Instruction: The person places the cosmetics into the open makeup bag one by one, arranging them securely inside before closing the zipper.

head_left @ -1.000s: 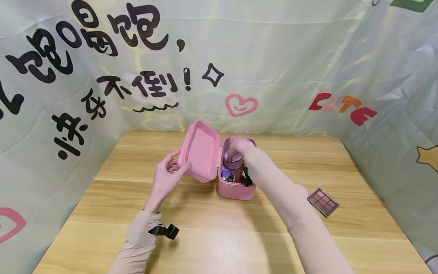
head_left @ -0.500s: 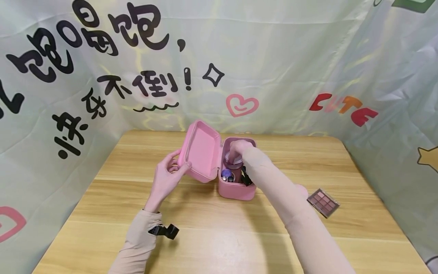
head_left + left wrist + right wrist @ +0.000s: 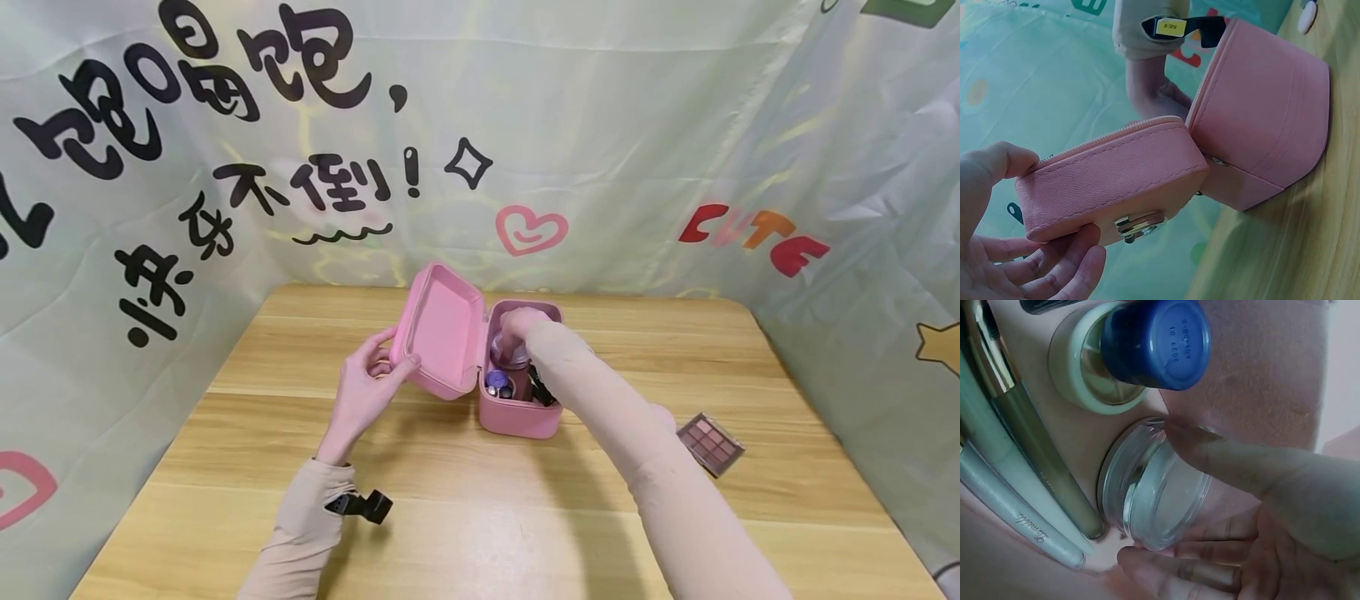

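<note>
One clear, plastic-looking round jar (image 3: 1147,487) is sinking deeper

Versus a second ago, the right hand (image 3: 521,323) is reaching slightly lower inside the pink, boxy leather-look case (image 3: 519,419), fingers half curled, gripping the jar. The left hand (image 3: 365,383) is pinching the pink hinged lid (image 3: 444,329) (no change there). I'm guessing the jar's settling into place.

Right hand (image 3: 1291,544): some fingertips hidden behind round, clear, rimmed jar (image 3: 1157,487) in right wrist view | slim silver-grey cylindrical handle (image 3: 1019,511): cut by that view's left edge | left hand (image 3: 365,387): cropped in left wrist view | yellow rectangular label (image 3: 1170,27): print illegible | pale pink rounded object (image 3: 665,415): partly behind beige fabric sleeve (image 3: 660,467)
</note>
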